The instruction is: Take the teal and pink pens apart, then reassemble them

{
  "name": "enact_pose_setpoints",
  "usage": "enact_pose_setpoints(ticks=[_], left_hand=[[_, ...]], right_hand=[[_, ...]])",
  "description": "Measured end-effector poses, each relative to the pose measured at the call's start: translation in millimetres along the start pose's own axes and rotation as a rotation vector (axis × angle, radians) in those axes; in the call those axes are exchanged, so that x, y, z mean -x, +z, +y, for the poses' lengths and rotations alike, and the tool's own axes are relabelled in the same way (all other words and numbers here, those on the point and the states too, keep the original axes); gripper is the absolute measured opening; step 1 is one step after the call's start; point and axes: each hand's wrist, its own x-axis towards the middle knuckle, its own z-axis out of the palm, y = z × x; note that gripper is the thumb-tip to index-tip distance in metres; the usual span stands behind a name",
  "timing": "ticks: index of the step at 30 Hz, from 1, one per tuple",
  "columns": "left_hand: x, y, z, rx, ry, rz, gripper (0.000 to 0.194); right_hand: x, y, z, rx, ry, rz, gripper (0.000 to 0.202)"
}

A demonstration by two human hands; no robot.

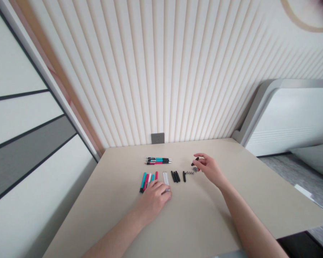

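My right hand (207,167) is raised a little over the table's right part, with a short black pen grip (195,161) pinched between thumb and fingers. Just below it lies a small cluster of metal springs (195,169), and more springs (190,173) sit to its left. A single black grip (184,176) and several others (175,176) are laid out side by side. My left hand (156,196) rests low over the lower ends of white pen refills (165,176), fingers curled; what they grip is hidden. Coloured pen barrels (145,181) lie partly under its fingers.
Assembled pens (158,161) lie in a stack farther back on the beige table (118,208). A dark wall socket (158,138) is on the ribbed wall behind. A white cabinet (37,172) stands at left, a bed headboard (290,111) at right.
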Motion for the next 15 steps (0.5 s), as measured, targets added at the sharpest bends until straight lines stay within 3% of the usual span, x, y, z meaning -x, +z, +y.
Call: enact_pose_setpoints(ticks=[8,15], left_hand=[[0,2.7,0,-0.014,-0.007,-0.003,0.009],[0,1.3,2,-0.005,-0.008,-0.001,0.010]], right_hand=[[12,20,-7,0.336,-0.110,0.000,0.039],[18,33,-12,0.367,-0.155,-0.084,0.026]])
